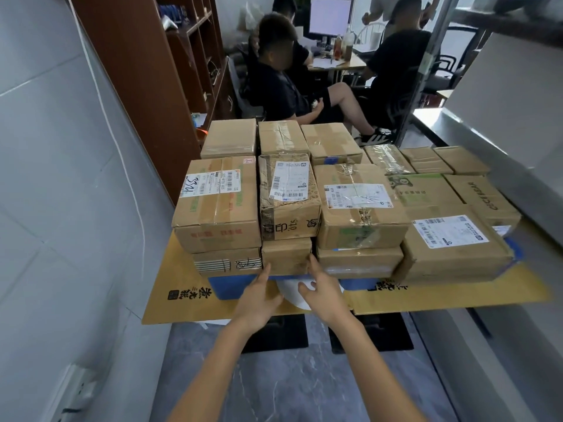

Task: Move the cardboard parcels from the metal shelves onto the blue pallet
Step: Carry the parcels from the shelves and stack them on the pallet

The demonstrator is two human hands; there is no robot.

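- The small parcel (pixel 286 255) sits in the bottom layer at the near edge of the stack, under a dented parcel (pixel 288 193) with a white label.
- The left hand (pixel 259 295) reaches toward the small parcel's lower left corner. Its fingers are straight and close together, and it holds nothing.
- The right hand (pixel 323 287) is spread, and its fingertips (pixel 312 258) lie against the small parcel's right edge. It grips nothing.
- A flat parcel with pen marks (pixel 227 263) lies just left of the small parcel, and a low parcel (pixel 359 260) lies just right of it.
- The other parcels stand packed together in rows, two layers high at the near left and centre and lower toward the right.
- The blue pallet (pixel 231 284) shows below the stack's near edge. A white round object (pixel 292 295) lies between the two hands.
- Printed cardboard sheets (pixel 170 287) stick out to the left, right and near side of the stack.
- A grey metal shelf (pixel 493 172) runs along the right, and a brown bookcase (pixel 146 71) stands at the rear left.
- People sit at a desk with a monitor (pixel 330 16) behind the stack.
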